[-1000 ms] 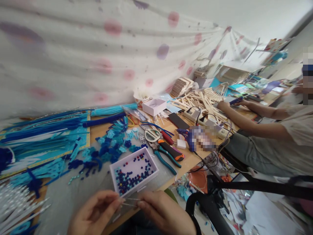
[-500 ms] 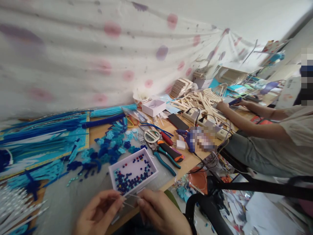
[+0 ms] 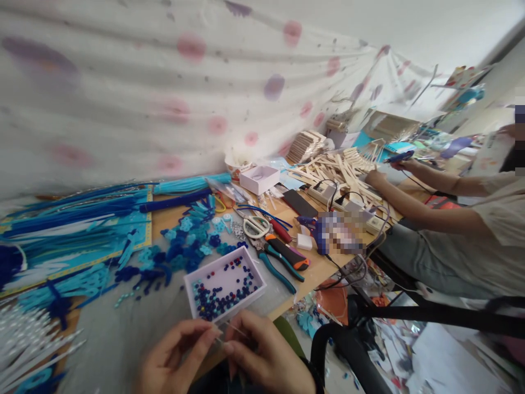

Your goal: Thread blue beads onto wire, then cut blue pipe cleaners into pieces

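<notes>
At the near edge of the table, my left hand [image 3: 176,355] pinches a thin pale strand [image 3: 219,340] between thumb and fingertips. My right hand [image 3: 268,353] is closed on the same strand, close to the left fingertips; whether it is thread or wire I cannot tell. Just beyond both hands sits a white box [image 3: 189,293]. Mostly dark blue beads [image 3: 213,305], with a few red and light blue ones, lie scattered inside it. Pliers with teal handles [image 3: 279,272] rest to the right of the box.
Blue felt-like flowers [image 3: 180,246] and bundled blue pipe cleaners [image 3: 82,219] cover the left and middle. Scissors [image 3: 256,227], a glue gun [image 3: 311,230] and wooden sticks [image 3: 340,169] lie rightward. A co-worker's arm [image 3: 426,210] reaches over the table; a black chair armrest [image 3: 328,350] stands near my right.
My hands have come closer together, the right one moving left and the left one slightly right, shortening the strand between them. The co-worker's far hand has lifted a glue gun.
</notes>
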Available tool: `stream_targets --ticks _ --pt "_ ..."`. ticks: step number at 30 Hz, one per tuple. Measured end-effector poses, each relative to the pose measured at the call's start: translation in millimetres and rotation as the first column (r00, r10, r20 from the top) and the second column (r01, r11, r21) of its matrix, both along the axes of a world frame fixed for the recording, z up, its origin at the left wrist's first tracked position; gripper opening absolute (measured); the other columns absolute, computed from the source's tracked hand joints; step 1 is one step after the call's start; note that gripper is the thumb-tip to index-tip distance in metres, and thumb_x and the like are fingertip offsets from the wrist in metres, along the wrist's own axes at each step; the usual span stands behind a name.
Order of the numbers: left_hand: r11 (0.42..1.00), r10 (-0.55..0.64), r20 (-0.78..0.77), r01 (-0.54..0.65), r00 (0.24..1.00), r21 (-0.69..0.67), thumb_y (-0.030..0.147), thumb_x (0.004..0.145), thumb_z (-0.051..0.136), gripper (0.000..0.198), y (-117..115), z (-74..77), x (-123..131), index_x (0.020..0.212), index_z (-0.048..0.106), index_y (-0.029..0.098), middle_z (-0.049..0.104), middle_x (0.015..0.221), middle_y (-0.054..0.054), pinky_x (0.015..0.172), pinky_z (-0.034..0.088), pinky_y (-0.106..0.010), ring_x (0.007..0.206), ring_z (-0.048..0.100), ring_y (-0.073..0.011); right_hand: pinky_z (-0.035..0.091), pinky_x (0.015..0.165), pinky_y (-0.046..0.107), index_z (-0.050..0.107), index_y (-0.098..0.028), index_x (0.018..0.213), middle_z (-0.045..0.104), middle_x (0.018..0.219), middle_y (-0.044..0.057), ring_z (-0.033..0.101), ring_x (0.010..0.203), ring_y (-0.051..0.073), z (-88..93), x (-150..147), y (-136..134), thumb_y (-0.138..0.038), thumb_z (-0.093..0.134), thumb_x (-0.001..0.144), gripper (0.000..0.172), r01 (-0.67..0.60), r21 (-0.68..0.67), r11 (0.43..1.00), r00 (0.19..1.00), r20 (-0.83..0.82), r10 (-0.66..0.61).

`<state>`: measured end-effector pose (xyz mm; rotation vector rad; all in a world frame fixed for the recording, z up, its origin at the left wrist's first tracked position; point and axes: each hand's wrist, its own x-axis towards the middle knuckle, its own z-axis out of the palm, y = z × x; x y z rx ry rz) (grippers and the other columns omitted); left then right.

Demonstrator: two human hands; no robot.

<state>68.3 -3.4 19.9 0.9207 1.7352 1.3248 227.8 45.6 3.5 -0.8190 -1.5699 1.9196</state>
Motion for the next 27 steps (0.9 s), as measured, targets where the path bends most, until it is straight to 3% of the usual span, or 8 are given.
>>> stream_targets --ticks 5,8,12,18,20,22,24,27 --pt "0.997 -0.040 -0.076 0.035 0.996 -0.061 0.059 0.066 0.073 0.039 -1 5.8 -18 0.076 0.073 0.021 0.077 0.075 -0.004 0.066 0.060 -0.025 0.070 0.074 -0.0212 0.033 0.041 0.014 0.049 -0.018 0.080 0.055 0.057 -0.006 0.043 0.042 0.004 0.0 4 -1 -0.056 0.061 0.085 0.040 0.056 -0.109 0.992 0.998 -0.009 -0.057" --pt "0.997 0.048 -0.289 -0.061 0.956 -0.036 0.055 0.070 0.069 0.034 5 13.1 -46 0.079 0.073 0.023 0.078 0.078 -0.002 0.065 0.059 -0.025 0.068 0.073 -0.0204 0.032 0.039 0.014 0.050 -0.018 0.078 0.056 0.055 -0.006 0.042 0.040 0.003 -0.8 9 0 -0.058 0.061 0.085 0.042 0.059 -0.115 0.992 0.998 0.041 -0.054" --pt "0.993 -0.115 -0.678 0.090 0.726 -0.072 0.042 0.078 0.063 0.020 31 26.1 -61 0.083 0.075 0.027 0.077 0.079 0.000 0.061 0.054 -0.028 0.064 0.069 -0.0200 0.031 0.034 0.013 0.051 -0.018 0.080 0.059 0.053 -0.005 0.044 0.034 0.004 -1.0 17 3 -0.058 0.065 0.081 0.043 0.022 -0.180 0.984 0.997 0.082 -0.007" --pt "0.847 -0.482 -0.813 0.411 0.326 -0.337 0.014 0.080 0.062 0.017 79 28.5 -31 0.087 0.077 0.020 0.077 0.088 -0.009 0.079 0.052 -0.040 0.090 0.068 -0.0297 0.031 0.031 0.013 0.051 -0.017 0.082 0.061 0.052 -0.004 0.048 0.032 0.006 0.4 31 8 -0.056 0.070 0.078 0.043 0.100 -0.211 0.972 0.992 0.097 -0.082" --pt "0.865 -0.455 -0.802 0.406 0.386 -0.296 0.016 0.083 0.061 0.016 79 30.0 -21 0.086 0.077 0.018 0.077 0.088 -0.009 0.081 0.052 -0.042 0.089 0.068 -0.0295 0.030 0.030 0.013 0.051 -0.018 0.082 0.062 0.052 -0.004 0.049 0.032 0.006 0.3 34 9 -0.057 0.069 0.078 0.043 0.166 -0.210 0.963 0.984 0.097 -0.149" --pt "0.913 -0.372 -0.710 0.372 0.598 -0.166 0.024 0.087 0.059 0.018 70 33.0 -10 0.087 0.077 0.021 0.078 0.090 -0.006 0.081 0.053 -0.038 0.087 0.069 -0.0255 0.031 0.030 0.013 0.051 -0.018 0.082 0.062 0.053 -0.003 0.050 0.032 0.006 0.5 34 9 -0.057 0.067 0.080 0.043 0.252 -0.199 0.947 0.967 0.079 -0.240" --pt "0.950 -0.294 -0.483 0.306 0.825 -0.056 0.036 0.089 0.056 0.023 54 34.4 4 0.090 0.077 0.025 0.078 0.092 -0.002 0.076 0.055 -0.031 0.084 0.071 -0.0210 0.035 0.033 0.014 0.051 -0.018 0.082 0.062 0.054 -0.003 0.050 0.034 0.006 1.4 29 10 -0.056 0.065 0.082 0.040 0.317 -0.172 0.933 0.948 0.039 -0.316" --pt "0.966 -0.248 -0.147 0.255 0.958 0.035 0.041 0.083 0.062 0.024 31 29.2 27 0.094 0.077 0.026 0.078 0.100 -0.004 0.082 0.057 -0.031 0.095 0.071 -0.0227 0.039 0.038 0.014 0.052 -0.018 0.081 0.058 0.055 -0.005 0.051 0.039 0.006 4.3 15 12 -0.051 0.065 0.085 0.036 0.314 -0.109 0.943 0.946 -0.046 -0.321"
